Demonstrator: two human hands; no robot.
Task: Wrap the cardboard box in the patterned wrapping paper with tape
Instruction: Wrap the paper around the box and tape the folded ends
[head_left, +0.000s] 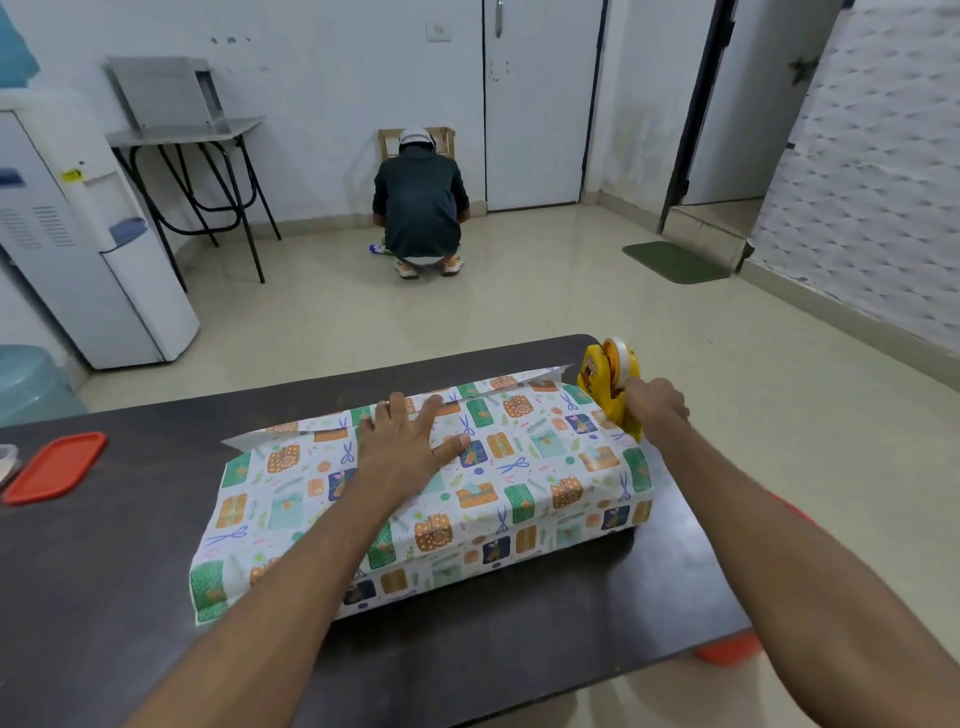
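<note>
A: Box first, where is it?

B: The box (441, 525) sits mid-table (104, 597), long side facing the camera, already covered by the wrapping paper (545, 467); no bare cardboard shows. The seam runs along the far top edge of the box, with a white paper flap sticking up there.

A: Hands?

B: The left hand (402, 449) is flat on top of the box near the seam, fingers spread, pressing the paper down, gripping nothing. The right hand (655, 404) is closed around the yellow tape dispenser (608, 387), which stands at the box's far right corner, touching or just beside the paper (can't tell which).

A: Handling?

B: My judgement: the paper is thin, slick and creases easily, and it springs open if the palm lifts, so keep that hand on the overlap. The box looks stiff enough to take the pressure and probably light, so it could slide on the smooth table. Hold it from the top, not by the loose paper ends hanging off the left and right of the box. The tape will likely stick to itself, so pull it short.

A: Any text or brands?

B: Nothing readable. The paper print is gift boxes and scissors only; there's a picture on the side of the dispenser, too small to make out.

A: Other stuff?

B: A red lid (54, 466) lies well left of the box, and a person crouches on the floor far behind it
</note>
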